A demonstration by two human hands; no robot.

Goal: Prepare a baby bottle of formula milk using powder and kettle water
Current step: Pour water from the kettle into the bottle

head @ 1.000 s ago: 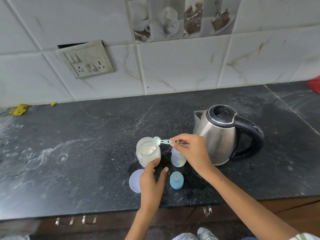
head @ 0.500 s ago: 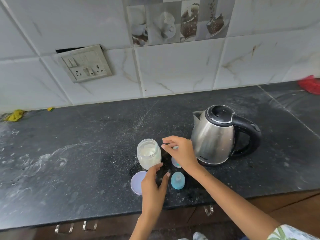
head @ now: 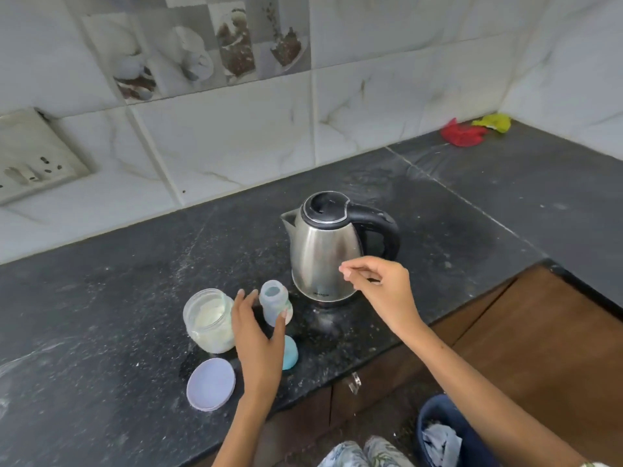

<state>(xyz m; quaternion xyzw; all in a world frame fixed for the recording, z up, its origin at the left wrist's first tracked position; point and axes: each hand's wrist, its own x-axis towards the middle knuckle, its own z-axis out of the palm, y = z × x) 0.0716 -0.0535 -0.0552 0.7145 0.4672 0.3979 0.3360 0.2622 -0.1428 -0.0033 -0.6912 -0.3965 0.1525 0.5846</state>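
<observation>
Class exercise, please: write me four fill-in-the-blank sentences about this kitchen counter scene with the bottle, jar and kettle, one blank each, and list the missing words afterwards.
1. The lilac lid lies on the counter, so the powder jar is ____.
2. The left hand reaches to the baby bottle, which stands ____.
3. The kettle has a handle coloured ____.
4. The blue bottle cap lies ____ the bottle.

Missing words: open; upright; black; off
</observation>
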